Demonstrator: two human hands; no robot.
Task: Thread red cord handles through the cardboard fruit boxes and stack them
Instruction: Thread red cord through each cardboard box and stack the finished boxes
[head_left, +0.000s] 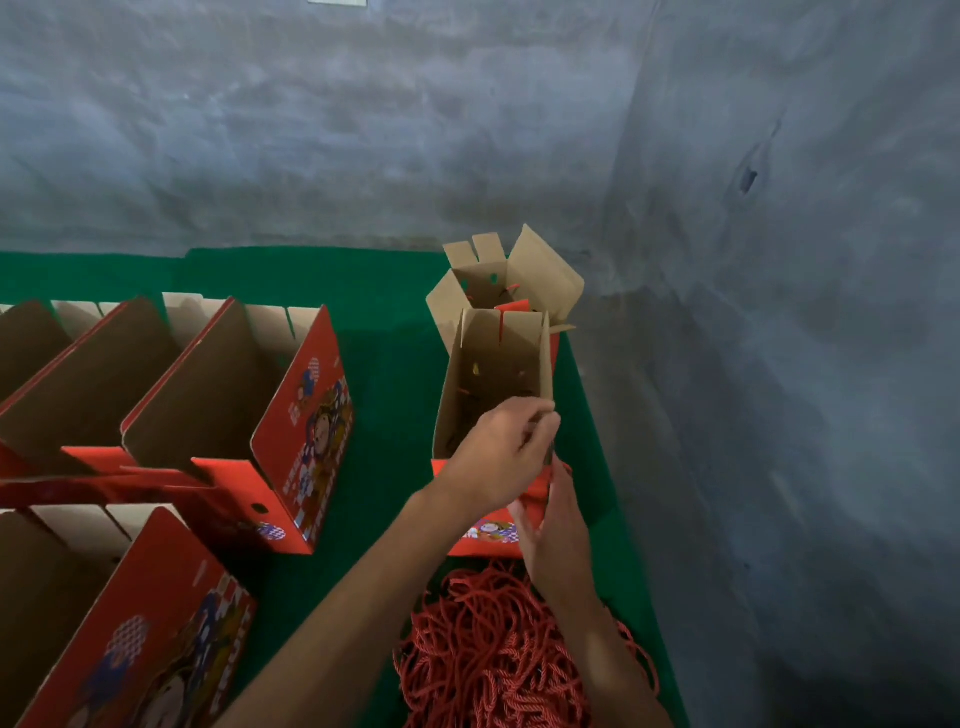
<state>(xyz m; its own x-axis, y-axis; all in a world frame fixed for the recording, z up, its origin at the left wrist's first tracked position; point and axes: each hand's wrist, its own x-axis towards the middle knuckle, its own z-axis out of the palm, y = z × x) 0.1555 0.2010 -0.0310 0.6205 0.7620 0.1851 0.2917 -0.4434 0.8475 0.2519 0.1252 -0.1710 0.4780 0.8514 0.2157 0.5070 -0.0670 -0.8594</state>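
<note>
An open cardboard fruit box, brown inside and red outside, stands on the green surface in front of me. My left hand reaches over its near end, and its curled fingers pinch the rim of the box's right wall. My right hand lies with straight fingers against the outside of the same wall, just below my left. A thin dark strand shows between the two hands, too blurred to name. A heap of red cords lies just in front of the box. A second open box stands directly behind the first.
Several open red fruit boxes stand in rows at the left, with another at the lower left. The green surface ends at a grey concrete wall behind and to the right.
</note>
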